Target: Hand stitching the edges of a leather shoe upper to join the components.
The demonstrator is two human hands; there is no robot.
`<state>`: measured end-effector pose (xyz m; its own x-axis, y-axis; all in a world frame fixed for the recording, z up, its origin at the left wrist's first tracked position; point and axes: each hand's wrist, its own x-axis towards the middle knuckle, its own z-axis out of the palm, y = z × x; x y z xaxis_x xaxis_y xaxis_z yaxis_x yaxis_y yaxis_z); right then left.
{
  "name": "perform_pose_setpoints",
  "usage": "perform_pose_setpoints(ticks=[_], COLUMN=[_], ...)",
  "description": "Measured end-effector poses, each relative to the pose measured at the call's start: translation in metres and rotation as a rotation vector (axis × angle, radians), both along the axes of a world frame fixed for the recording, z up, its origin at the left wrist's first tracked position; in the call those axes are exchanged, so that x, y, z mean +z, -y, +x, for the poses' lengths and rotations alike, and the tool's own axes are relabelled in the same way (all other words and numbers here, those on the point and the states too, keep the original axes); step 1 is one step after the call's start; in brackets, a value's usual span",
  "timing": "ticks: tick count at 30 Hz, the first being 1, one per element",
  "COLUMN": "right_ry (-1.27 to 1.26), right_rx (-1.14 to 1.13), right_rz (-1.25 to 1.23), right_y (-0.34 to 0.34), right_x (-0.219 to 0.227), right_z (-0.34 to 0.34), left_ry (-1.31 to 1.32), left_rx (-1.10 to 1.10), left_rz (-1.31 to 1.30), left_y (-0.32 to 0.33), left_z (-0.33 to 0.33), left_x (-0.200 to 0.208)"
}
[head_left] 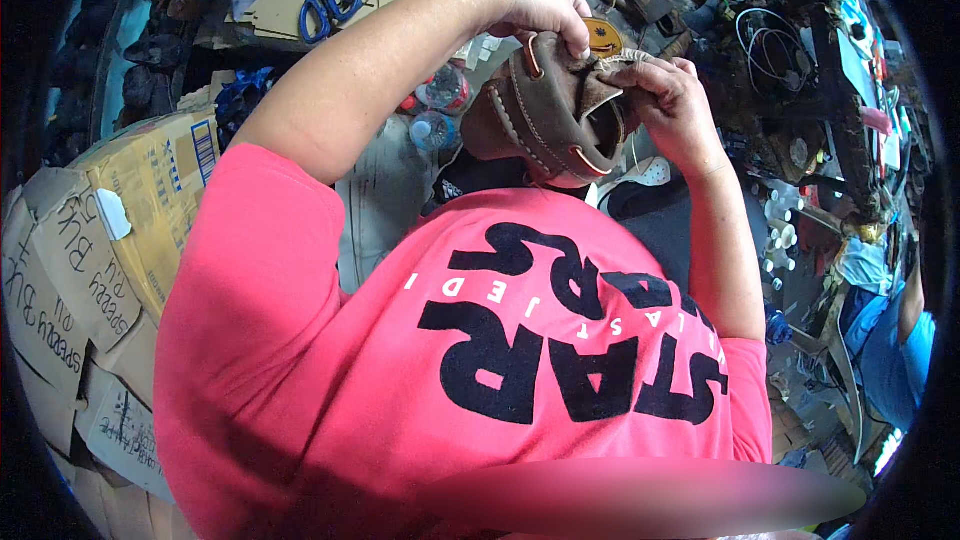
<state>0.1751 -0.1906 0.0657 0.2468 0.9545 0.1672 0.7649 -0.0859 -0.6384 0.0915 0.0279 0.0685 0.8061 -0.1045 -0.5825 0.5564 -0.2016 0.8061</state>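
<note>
A brown leather moccasin-type shoe (530,125) with pale stitching and orange-edged lace is held up in front of my chest. My left hand (548,12) has its fingers closed on the shoe's far edge. At the shoe's right, my right hand (668,100) pinches the gathered, stitched leather near the opening. A yellow-orange rounded piece (604,37) with a small dark mark shows just behind the shoe, between my hands. Whether it is part of the shoe, I cannot tell. The shoe's underside is hidden.
Blue-handled scissors (325,2) lie on cardboard at the far left. Plastic bottles (434,130) stand left of the shoe. Cardboard boxes (140,210) are stacked at left. Cluttered shelving (840,90) and a person in blue (890,350) are at right.
</note>
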Motion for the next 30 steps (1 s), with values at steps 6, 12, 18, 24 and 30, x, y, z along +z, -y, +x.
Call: perform_pose_setpoints(ticks=[6,12,18,24,30], right_ry=[-0.442,-0.135,0.021,0.103,0.161], right_rx=[-0.053,-0.075,-0.115,-0.062,-0.042], right_rz=[-0.153,-0.019,0.056,0.071,0.176], right_y=[-0.006,-0.003,-0.002,-0.005,-0.001], right_x=[0.002,-0.012,-0.016,-0.010,-0.016], right_z=[0.002,0.002,-0.007,-0.013,-0.012], left_ry=[0.012,-0.001,-0.002,-0.029,-0.070], left_rx=[-0.040,0.002,0.036,0.058,0.111], left_rz=[0.077,-0.001,-0.005,-0.021,-0.144], left_y=[0.000,0.003,0.002,-0.009,0.000], left_z=[0.003,0.001,-0.001,-0.001,-0.004], left_x=[-0.002,0.001,0.002,-0.015,-0.001])
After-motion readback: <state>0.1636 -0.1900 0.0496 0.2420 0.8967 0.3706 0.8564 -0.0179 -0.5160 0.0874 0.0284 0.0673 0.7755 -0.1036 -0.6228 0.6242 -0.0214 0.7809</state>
